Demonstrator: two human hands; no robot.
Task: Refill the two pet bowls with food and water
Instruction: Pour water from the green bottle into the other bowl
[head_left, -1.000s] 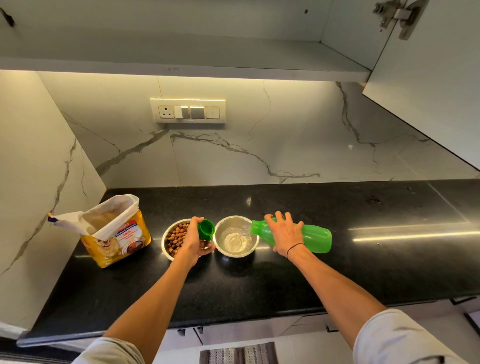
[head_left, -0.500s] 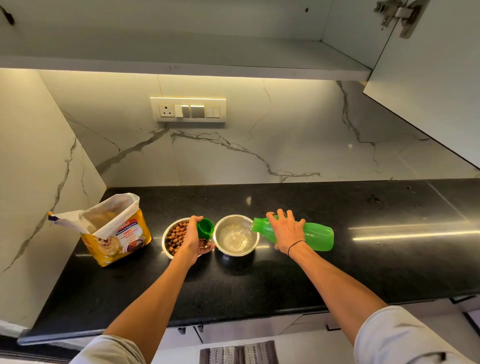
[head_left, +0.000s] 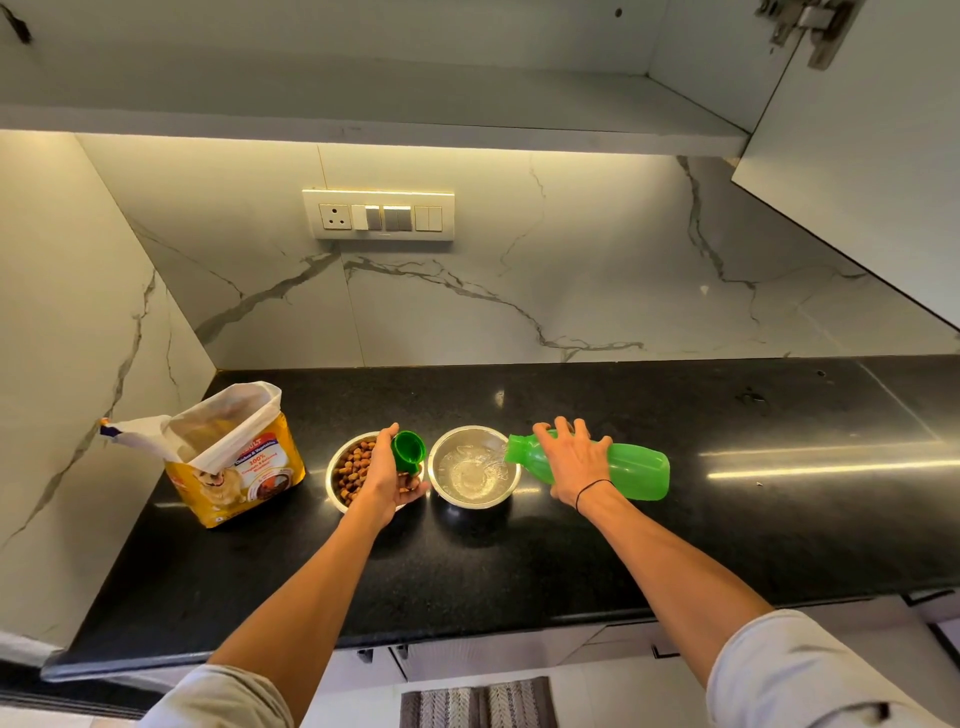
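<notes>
- I see the steel food bowl (head_left: 347, 470) on the black counter, filled with brown kibble and partly hidden from me.
- The steel water bowl (head_left: 475, 466) stands just right of it, with clear water rippling inside.
- The green bottle (head_left: 631, 470) lies tipped nearly flat, mouth at that bowl's right rim; water seems to be streaming out, though I can barely make it out.
- The green cap (head_left: 408, 452) is above the gap between the bowls.
- The yellow pet-food bag (head_left: 240, 467) stands open, left of the food bowl.
</notes>
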